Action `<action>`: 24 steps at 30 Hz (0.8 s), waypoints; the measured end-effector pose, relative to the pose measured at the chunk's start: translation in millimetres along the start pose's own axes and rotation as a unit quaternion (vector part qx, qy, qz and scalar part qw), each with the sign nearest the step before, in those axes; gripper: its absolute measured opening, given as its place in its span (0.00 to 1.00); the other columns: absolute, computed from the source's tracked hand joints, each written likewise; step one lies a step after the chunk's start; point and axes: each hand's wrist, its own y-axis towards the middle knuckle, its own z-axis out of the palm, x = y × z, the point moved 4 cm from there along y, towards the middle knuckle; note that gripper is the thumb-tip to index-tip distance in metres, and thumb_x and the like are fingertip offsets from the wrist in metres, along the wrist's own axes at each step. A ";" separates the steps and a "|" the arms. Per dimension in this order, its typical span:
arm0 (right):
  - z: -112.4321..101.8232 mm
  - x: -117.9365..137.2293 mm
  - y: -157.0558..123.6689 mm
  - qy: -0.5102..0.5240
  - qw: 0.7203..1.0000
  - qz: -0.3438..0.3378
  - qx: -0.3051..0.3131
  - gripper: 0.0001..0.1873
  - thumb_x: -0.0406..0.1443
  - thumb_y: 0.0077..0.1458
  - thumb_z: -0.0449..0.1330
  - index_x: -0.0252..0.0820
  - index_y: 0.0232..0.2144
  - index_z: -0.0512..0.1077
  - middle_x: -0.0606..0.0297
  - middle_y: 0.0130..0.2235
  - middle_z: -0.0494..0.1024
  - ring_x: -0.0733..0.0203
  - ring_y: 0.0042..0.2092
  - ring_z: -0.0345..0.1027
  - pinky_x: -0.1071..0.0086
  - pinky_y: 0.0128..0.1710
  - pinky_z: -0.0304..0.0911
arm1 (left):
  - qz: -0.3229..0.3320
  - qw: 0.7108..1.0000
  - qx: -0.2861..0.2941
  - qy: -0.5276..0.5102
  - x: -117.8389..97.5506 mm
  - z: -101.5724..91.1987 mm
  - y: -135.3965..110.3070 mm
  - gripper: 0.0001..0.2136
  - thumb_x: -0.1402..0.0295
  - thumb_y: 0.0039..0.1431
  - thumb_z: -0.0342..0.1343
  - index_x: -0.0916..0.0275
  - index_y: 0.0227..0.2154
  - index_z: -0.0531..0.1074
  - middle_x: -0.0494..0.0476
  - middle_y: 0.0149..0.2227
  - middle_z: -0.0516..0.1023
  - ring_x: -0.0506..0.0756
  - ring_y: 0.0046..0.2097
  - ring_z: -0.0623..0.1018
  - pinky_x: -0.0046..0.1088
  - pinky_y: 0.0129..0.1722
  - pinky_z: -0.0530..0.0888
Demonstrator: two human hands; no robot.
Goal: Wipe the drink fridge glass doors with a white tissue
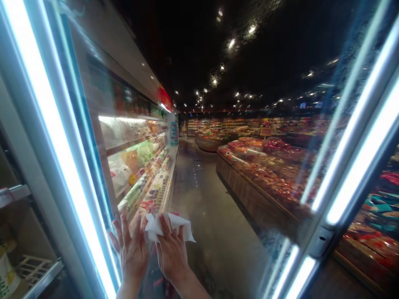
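Note:
A pane of clear glass (224, 241) stands in front of me, framed on both sides by bright light strips. My left hand (133, 251) is raised at the lower left of the pane with its fingers spread. Nothing is in it, and its palm faces the glass. Close to its right, my right hand (171, 253) holds a white tissue (185, 227) flat under its fingers, apparently against the glass. The tissue is creased, and its corners stick out past the fingers on both sides.
Left of me are wire shelves (34, 263) with a white container (8, 270). A door frame (321, 238) runs down the right. Beyond the glass, a lit refrigerated shelf unit (162, 191) lines the aisle floor (199, 187), opposite a wooden display stand (249, 207) heaped with packages.

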 end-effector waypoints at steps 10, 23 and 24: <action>-23.9 -54.4 -25.9 -0.009 0.999 0.019 -0.038 0.17 0.34 0.68 0.53 0.52 0.54 0.76 0.65 0.72 0.60 0.50 0.74 0.48 0.44 0.71 0.44 | 0.009 1.000 0.006 -0.028 -58.9 20.1 2.8 0.39 0.72 0.65 0.54 0.38 0.72 0.41 0.53 0.78 0.33 0.68 0.76 0.35 0.70 0.71 0.42; -70.2 -144.3 -47.9 -0.032 0.998 0.051 -0.034 0.18 0.32 0.65 0.55 0.51 0.52 0.77 0.62 0.73 0.59 0.49 0.77 0.37 0.41 0.72 0.39 | 0.064 0.998 0.008 -0.024 -152.1 54.2 -1.4 0.41 0.73 0.64 0.56 0.38 0.72 0.42 0.55 0.78 0.35 0.70 0.76 0.36 0.72 0.70 0.41; -79.0 -153.1 -40.2 -0.034 0.997 0.060 -0.040 0.19 0.32 0.65 0.55 0.50 0.54 0.76 0.61 0.73 0.57 0.48 0.77 0.35 0.39 0.72 0.39 | 0.067 0.997 0.007 -0.024 -160.0 56.5 -1.8 0.41 0.73 0.64 0.56 0.39 0.72 0.42 0.55 0.78 0.34 0.70 0.76 0.36 0.72 0.70 0.40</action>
